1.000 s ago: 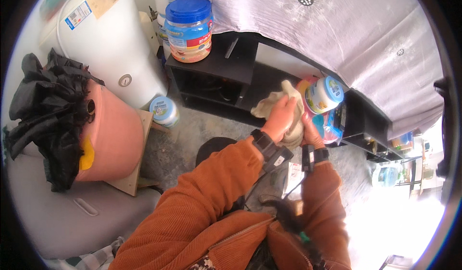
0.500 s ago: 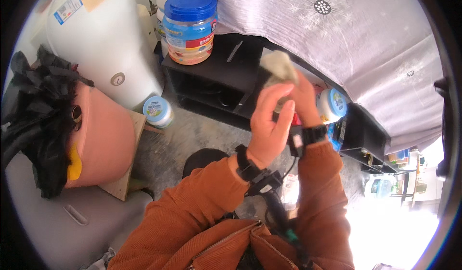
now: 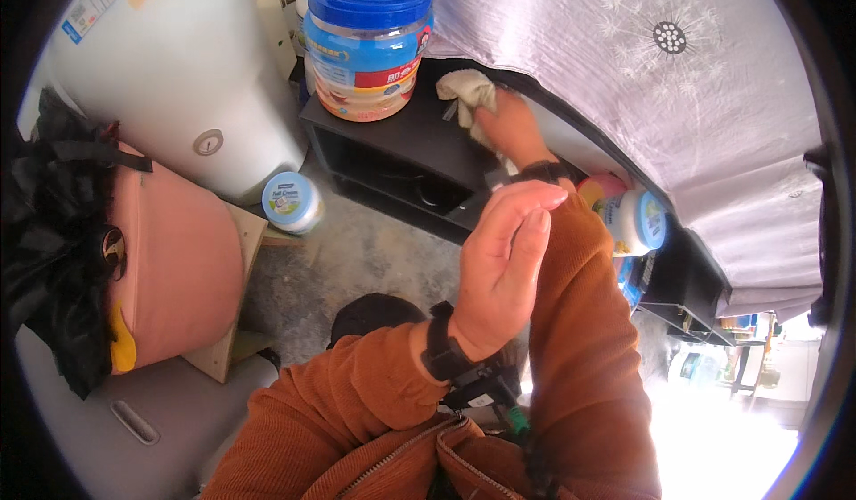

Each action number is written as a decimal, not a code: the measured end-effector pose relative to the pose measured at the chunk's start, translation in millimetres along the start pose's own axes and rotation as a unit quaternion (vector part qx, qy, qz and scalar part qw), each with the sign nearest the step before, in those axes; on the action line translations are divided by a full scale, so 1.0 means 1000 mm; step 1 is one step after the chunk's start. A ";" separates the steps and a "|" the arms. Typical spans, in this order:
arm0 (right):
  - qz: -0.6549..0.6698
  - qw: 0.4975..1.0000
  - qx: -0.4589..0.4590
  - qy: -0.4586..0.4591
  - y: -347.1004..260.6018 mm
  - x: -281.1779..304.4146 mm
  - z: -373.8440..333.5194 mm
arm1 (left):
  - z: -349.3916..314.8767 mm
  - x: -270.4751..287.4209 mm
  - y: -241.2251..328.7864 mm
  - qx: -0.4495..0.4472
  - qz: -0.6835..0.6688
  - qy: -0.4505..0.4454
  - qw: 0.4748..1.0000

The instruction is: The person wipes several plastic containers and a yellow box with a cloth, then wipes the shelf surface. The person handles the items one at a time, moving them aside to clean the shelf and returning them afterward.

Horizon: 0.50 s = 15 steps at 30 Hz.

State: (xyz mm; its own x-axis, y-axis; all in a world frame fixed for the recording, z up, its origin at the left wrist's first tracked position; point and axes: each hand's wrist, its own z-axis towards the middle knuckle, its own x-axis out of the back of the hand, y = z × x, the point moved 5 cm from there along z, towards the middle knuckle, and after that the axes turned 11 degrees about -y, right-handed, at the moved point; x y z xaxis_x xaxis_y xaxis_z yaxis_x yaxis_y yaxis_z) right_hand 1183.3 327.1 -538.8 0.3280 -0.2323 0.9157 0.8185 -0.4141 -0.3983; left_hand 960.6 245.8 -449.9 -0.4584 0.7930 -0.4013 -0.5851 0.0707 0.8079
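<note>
— Our right hand [image 3: 515, 130] has the cloth [image 3: 465, 91], doesn't it?

— Yes. It looks closed on one end of it, but it's a bit blurry and we can't see all the fingers.

— And our left hand [image 3: 499, 272]?

— We have nothing in that one. The fingers are together and bent a little, with the thumb a bit apart. It's up in the air, closer to our body.

— So which hand is nearer the cloth?

— The right one, by a lot, because it touches it. From the left hand, the cloth is well apart: far ahead and a tiny bit to the left.

— Where is the cloth?

— At the far side of the black worktop [image 3: 406, 139], just right of the big jar [image 3: 364, 67] with the blue lid.

— Is it long one way?

— It's all bunched up, so we can't pick out a long side. Its loose end points left, to the jar, and our right hand is on the other end.

— What else is close?

— A thin strip [image 3: 450, 111] is just beside the cloth, on our side of it. The pale sheet [image 3: 580, 63] hangs behind and to the right.
</note>
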 end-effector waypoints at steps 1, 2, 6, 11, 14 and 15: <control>0.011 0.999 0.035 -0.015 -0.002 0.001 -0.013 | 0.000 -0.001 0.000 0.005 -0.008 0.001 1.000; 0.026 0.995 0.095 -0.018 -0.008 0.004 -0.027 | 0.000 -0.003 0.000 0.004 -0.006 -0.001 1.000; 0.127 0.920 0.348 -0.131 -0.049 -0.004 -0.106 | -0.005 -0.011 -0.004 0.028 -0.040 -0.006 0.999; 0.200 0.914 0.281 -0.215 -0.065 0.000 -0.215 | -0.010 -0.024 -0.012 0.019 -0.031 -0.024 0.999; 0.269 0.941 0.076 -0.192 -0.030 -0.015 -0.258 | -0.018 -0.038 -0.018 0.033 -0.031 -0.055 0.997; 0.288 0.941 0.004 -0.175 -0.011 -0.021 -0.268 | -0.019 -0.044 -0.021 0.032 -0.026 -0.061 0.997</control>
State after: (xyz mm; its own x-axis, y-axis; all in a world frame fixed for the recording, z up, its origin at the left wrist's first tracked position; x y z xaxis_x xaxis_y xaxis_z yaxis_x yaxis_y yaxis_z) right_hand 1040.5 100.5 -568.5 0.8529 -0.1121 0.5098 0.4600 -0.3003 -0.8356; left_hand 980.2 197.9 -457.5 -0.3410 0.8550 -0.3908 -0.5609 0.1486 0.8144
